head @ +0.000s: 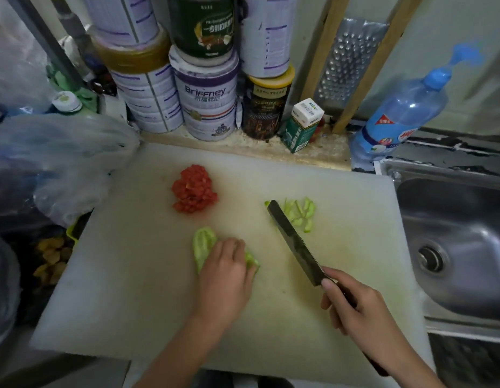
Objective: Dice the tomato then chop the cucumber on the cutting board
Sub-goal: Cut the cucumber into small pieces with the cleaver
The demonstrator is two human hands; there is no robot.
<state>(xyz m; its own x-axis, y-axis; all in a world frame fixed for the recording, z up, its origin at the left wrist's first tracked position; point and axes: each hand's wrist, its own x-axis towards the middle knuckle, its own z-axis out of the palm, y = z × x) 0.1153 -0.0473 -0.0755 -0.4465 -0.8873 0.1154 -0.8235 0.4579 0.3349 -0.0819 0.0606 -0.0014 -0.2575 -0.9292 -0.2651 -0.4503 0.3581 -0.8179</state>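
Observation:
A pile of diced red tomato point(194, 189) lies at the back left of the white cutting board point(136, 289). A pale green cucumber piece point(203, 245) lies cut side up in the board's middle; my left hand point(228, 278) rests on its right end with curled fingers holding it down. My right hand point(352, 306) grips the handle of a dark knife point(295, 242), whose blade points away to the upper left. Beside the blade's tip, on its right, lie several cut cucumber slices point(300, 214).
Stacked tins point(206, 93) line the wall behind the board, with a small green carton point(303, 124), a metal grater point(348, 57) and a blue plastic bottle point(403, 107). A steel sink point(456, 242) adjoins the board's right edge. Plastic bags point(55, 158) crowd the left.

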